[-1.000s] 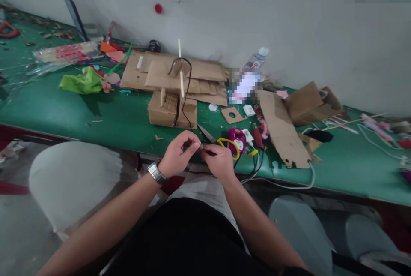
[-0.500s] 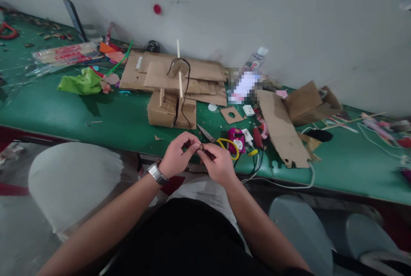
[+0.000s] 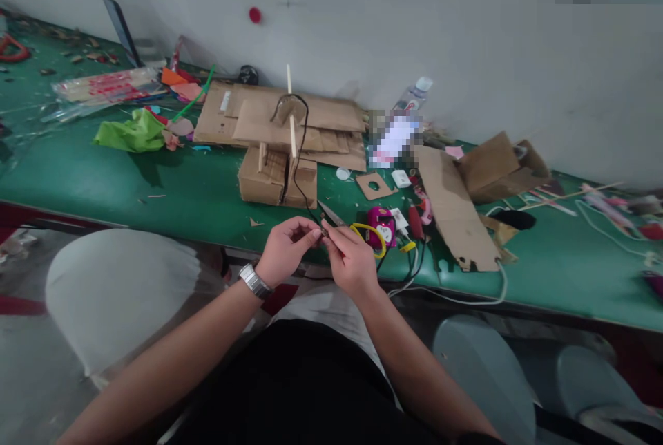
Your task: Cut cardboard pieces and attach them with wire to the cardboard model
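Observation:
My left hand, with a metal watch on its wrist, is closed, thumb and fingers pinched together. Against it, my right hand pinches too, the fingertips of both nearly meeting. Between them is the end of a thin black cable; the exact end is too small to make out. The cable runs up over a cardboard box to a cardboard disc crossed by a pale wooden stick. Scissors with yellow handles lie just beyond my right hand, partly hidden by it.
A pink power socket, a white plug piece and a holed cardboard square lie on the green table. Cardboard sheets, a bottle and a green bag surround them. Stools stand below the edge.
My right fingers have shifted slightly and straightened upward at the tips. A bit of the dark cable now shows between the fingertips. The things on the table stay where they were.

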Demonstrator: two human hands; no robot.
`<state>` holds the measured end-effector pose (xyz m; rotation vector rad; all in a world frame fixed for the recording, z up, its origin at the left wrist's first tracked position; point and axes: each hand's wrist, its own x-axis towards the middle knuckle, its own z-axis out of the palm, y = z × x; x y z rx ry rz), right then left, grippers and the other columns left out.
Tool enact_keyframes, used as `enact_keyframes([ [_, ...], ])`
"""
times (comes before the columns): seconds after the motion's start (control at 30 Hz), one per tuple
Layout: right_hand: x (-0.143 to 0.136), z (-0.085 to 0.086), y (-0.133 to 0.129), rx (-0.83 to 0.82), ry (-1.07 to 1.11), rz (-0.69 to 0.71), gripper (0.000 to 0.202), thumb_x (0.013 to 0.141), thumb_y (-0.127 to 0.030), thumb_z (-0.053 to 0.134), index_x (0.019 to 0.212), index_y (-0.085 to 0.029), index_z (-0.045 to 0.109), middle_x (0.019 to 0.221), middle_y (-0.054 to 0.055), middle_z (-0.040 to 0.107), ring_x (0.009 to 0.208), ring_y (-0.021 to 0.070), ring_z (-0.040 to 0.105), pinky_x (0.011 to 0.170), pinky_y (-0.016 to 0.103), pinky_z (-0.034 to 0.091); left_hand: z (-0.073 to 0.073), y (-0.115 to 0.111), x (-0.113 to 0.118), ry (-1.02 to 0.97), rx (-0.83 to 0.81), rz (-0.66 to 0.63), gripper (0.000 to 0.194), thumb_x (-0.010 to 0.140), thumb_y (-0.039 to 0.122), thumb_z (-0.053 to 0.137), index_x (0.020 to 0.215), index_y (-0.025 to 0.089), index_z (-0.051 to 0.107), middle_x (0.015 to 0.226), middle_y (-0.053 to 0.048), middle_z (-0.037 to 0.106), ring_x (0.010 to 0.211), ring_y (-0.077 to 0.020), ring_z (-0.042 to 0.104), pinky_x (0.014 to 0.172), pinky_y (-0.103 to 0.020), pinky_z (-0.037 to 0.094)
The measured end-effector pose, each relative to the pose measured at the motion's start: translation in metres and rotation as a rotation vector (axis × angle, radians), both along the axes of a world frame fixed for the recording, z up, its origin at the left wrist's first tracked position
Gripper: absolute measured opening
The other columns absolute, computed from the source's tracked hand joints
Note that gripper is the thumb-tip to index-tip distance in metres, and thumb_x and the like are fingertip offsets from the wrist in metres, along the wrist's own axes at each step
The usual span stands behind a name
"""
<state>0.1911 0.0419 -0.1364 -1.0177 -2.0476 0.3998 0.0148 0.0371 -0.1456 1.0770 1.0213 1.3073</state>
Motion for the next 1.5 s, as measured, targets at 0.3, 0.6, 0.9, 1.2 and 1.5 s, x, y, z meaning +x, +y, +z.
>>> enact_keyframes([
  [0.3,0.002,-0.004,0.002,0.045,-0.041,-0.043,0.040,0.107,-0.020,0.057,0.144,-0.027,0.070,0.109,0.009,0.075,0.099,0.0204,0.074,0.086,0.032,0.063,-0.006,0.001,0.002,-0.118,-0.027,-0.011,0.027,0.079,0.032,0.090,0.098,0.017,0.076,0.094,-0.005,0.077,0.085,-0.0151,0.072,0.085,-0.032,0.060],
  [0.6,-0.001,-0.005,0.000,-0.002,0.062,0.007,0.042,0.106,-0.020,0.057,0.145,-0.027,0.068,0.107,0.009,0.071,0.098,0.0215,0.071,0.086,0.036,0.062,-0.004,0.000,0.001,-0.148,-0.060,-0.036,0.027,0.082,0.030,0.088,0.100,0.016,0.073,0.097,-0.005,0.078,0.090,-0.0148,0.073,0.088,-0.031,0.059],
  [0.9,0.003,0.012,0.000,-0.044,0.152,0.017,0.030,0.102,-0.023,0.065,0.129,-0.026,0.078,0.103,0.007,0.074,0.094,0.0209,0.073,0.083,0.037,0.062,-0.002,0.000,-0.001,-0.339,-0.102,-0.162,0.034,0.082,0.028,0.090,0.104,0.016,0.066,0.092,-0.004,0.077,0.081,-0.0133,0.073,0.082,-0.029,0.059],
  [1.2,0.003,0.023,-0.005,-0.044,0.122,0.043,0.027,0.102,-0.028,0.065,0.126,-0.026,0.079,0.106,0.008,0.075,0.095,0.0222,0.073,0.085,0.040,0.063,0.001,-0.001,-0.002,-0.479,-0.074,-0.235,0.043,0.079,0.025,0.093,0.103,0.020,0.057,0.088,0.000,0.074,0.080,-0.0119,0.073,0.081,-0.026,0.058],
  [1.5,0.007,0.025,-0.008,-0.075,0.066,0.072,0.027,0.102,-0.030,0.064,0.126,-0.026,0.077,0.108,0.008,0.071,0.099,0.0238,0.072,0.087,0.042,0.063,0.002,-0.002,-0.003,-0.423,-0.092,-0.247,0.043,0.078,0.023,0.092,0.099,0.020,0.055,0.085,0.002,0.071,0.076,-0.0104,0.070,0.073,-0.022,0.056],
])
